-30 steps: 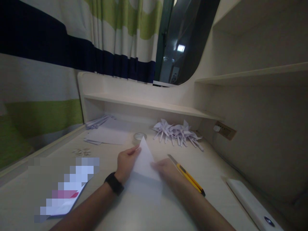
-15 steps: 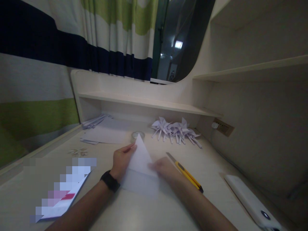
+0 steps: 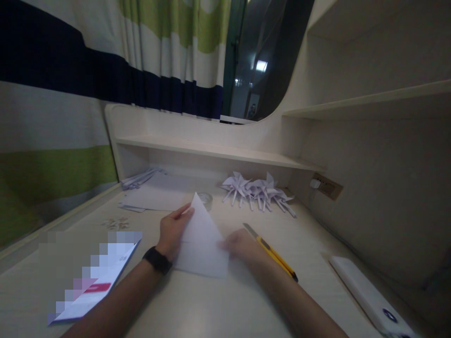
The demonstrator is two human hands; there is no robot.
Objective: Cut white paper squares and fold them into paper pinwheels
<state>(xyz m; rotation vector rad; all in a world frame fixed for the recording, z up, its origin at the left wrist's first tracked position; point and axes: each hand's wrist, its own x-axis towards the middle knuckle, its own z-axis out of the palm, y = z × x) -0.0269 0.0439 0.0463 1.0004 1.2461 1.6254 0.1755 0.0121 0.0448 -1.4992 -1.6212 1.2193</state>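
On the desk (image 3: 218, 305), the left hand (image 3: 171, 231) is pinching the left edge of a folded white paper (image 3: 202, 239) whose point is rising toward the back edge. The right hand (image 3: 240, 245) is pressing its right side, just beside a yellow utility knife (image 3: 273, 253). Folded paper pinwheels (image 3: 257, 191) are lying near the back edge.

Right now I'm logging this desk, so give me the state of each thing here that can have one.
sheet of paper: partly folded, pointed top, flat on the desk
left hand: holding the sheet's left edge
right hand: pressing on the sheet's right side
utility knife: lying on the desk, blade extended
folded paper pieces: finished, piled under the shelf
loose sheets: unfolded, lying flat
tape roll: lying flat
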